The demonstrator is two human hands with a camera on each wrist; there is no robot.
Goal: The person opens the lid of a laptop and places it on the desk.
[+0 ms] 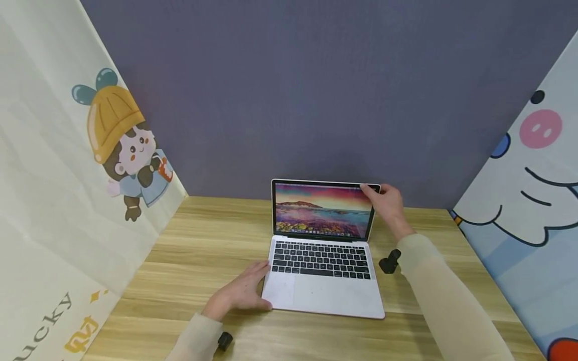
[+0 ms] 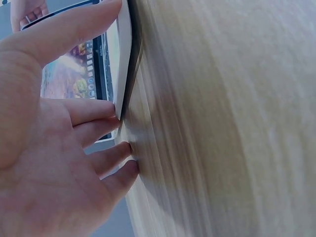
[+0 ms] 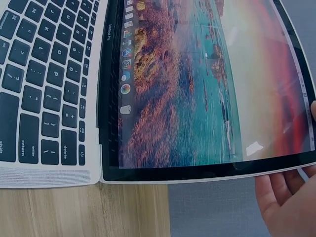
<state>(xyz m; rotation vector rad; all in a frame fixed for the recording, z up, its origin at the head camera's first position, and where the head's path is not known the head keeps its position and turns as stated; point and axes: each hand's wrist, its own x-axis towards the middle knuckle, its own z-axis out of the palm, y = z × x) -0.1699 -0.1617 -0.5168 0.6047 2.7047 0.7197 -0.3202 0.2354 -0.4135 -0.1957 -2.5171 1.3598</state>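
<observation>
An open silver laptop [image 1: 334,296] stands on the wooden table, its screen [image 1: 322,210] lit with a colourful seaside picture. At the lid's upper right corner, my right hand [image 1: 389,204] pinches the edge, thumb on the front and fingers behind. The right wrist view shows fingers [image 3: 269,197] behind the lid's rim. My left hand [image 1: 244,291] touches the left side of the keyboard base, with the thumb near its front corner. In the left wrist view, fairly straight fingertips [image 2: 111,109] meet the base's side edge.
The wooden table [image 1: 217,230] meets a dark grey-blue panel [image 1: 289,90] close behind the laptop. White cartoon-printed sheets, one at the left [image 1: 45,175] and one at the right [image 1: 533,190], border the table. Small black cameras sit at both wrists.
</observation>
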